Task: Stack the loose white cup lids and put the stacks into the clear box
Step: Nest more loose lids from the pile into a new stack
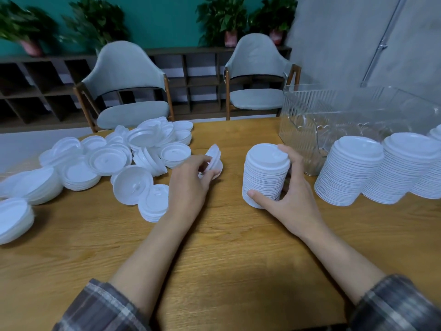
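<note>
Lid stack: stood on tabletop just left of clear box. Judged light, thin, slippery, topple-prone. Right grip clasped its side, thumb low. Left grip pinched loose lids further left.

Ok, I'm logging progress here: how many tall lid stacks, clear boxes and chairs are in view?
Tall lid stacks: 4, one cut by the right edge
Clear boxes: 1
Chairs: 2
Total: 7
</note>
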The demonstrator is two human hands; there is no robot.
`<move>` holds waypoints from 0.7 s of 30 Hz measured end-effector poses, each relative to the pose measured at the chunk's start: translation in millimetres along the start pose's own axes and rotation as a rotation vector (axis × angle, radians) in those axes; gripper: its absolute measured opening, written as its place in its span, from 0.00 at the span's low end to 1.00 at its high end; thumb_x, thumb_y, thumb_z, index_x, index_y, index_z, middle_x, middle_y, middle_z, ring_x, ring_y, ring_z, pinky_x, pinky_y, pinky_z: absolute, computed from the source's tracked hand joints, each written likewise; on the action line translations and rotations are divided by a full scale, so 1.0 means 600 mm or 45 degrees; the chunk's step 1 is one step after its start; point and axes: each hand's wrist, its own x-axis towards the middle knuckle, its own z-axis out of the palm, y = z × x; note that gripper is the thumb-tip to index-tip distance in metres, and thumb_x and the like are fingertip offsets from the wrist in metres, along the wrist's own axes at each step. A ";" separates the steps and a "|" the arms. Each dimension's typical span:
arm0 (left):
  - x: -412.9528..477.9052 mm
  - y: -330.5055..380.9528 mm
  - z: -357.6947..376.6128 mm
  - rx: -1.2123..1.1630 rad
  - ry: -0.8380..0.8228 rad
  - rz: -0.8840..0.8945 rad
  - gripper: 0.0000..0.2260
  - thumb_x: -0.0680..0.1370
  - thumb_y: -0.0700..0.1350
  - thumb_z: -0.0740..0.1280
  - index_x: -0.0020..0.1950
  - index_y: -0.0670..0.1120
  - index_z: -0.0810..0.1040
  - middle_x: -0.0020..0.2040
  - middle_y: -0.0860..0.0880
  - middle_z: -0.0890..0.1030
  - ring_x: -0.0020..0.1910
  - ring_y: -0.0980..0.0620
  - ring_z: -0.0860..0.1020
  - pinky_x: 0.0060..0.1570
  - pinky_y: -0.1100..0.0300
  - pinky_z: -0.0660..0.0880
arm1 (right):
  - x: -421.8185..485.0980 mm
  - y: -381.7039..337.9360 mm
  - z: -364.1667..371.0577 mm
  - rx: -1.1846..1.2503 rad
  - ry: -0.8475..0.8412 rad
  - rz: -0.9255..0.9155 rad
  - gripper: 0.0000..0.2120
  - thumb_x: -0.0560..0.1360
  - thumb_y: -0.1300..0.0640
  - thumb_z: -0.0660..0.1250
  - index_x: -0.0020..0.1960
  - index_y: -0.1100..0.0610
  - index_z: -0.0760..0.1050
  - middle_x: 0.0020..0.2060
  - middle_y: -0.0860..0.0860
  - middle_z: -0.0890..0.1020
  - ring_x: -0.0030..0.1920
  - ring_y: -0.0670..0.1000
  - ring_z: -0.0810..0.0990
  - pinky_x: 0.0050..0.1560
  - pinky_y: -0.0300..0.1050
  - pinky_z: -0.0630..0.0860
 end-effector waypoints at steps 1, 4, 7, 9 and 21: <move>0.000 0.007 -0.004 -0.066 0.028 0.012 0.08 0.78 0.43 0.76 0.56 0.49 0.84 0.45 0.57 0.84 0.47 0.58 0.81 0.50 0.57 0.79 | -0.001 -0.001 0.000 0.017 -0.003 0.001 0.48 0.67 0.48 0.84 0.76 0.41 0.58 0.72 0.37 0.70 0.71 0.40 0.71 0.70 0.50 0.74; -0.002 0.032 -0.017 -0.255 0.108 0.014 0.12 0.80 0.40 0.73 0.62 0.50 0.81 0.50 0.63 0.82 0.52 0.65 0.79 0.48 0.73 0.74 | -0.001 -0.002 0.002 0.087 0.021 -0.001 0.44 0.66 0.41 0.82 0.74 0.40 0.60 0.71 0.35 0.70 0.72 0.43 0.71 0.70 0.56 0.74; 0.003 0.042 -0.020 -0.442 0.109 -0.094 0.13 0.80 0.40 0.70 0.64 0.51 0.82 0.57 0.61 0.84 0.57 0.62 0.80 0.57 0.64 0.78 | 0.004 -0.002 0.002 0.153 0.059 -0.001 0.39 0.68 0.36 0.78 0.73 0.41 0.63 0.71 0.37 0.72 0.73 0.46 0.72 0.69 0.58 0.76; 0.008 0.046 -0.025 -0.662 0.078 -0.257 0.15 0.80 0.40 0.67 0.64 0.53 0.83 0.59 0.58 0.85 0.58 0.55 0.83 0.59 0.52 0.82 | 0.006 -0.002 0.003 0.207 0.069 0.008 0.36 0.69 0.36 0.76 0.72 0.42 0.65 0.71 0.39 0.74 0.72 0.46 0.74 0.67 0.57 0.77; -0.003 0.090 -0.031 -0.888 -0.151 -0.111 0.09 0.84 0.36 0.67 0.61 0.43 0.84 0.54 0.51 0.88 0.55 0.56 0.84 0.54 0.63 0.78 | -0.002 -0.014 0.008 0.236 -0.071 -0.075 0.37 0.72 0.39 0.74 0.76 0.44 0.64 0.69 0.36 0.74 0.71 0.45 0.74 0.67 0.46 0.76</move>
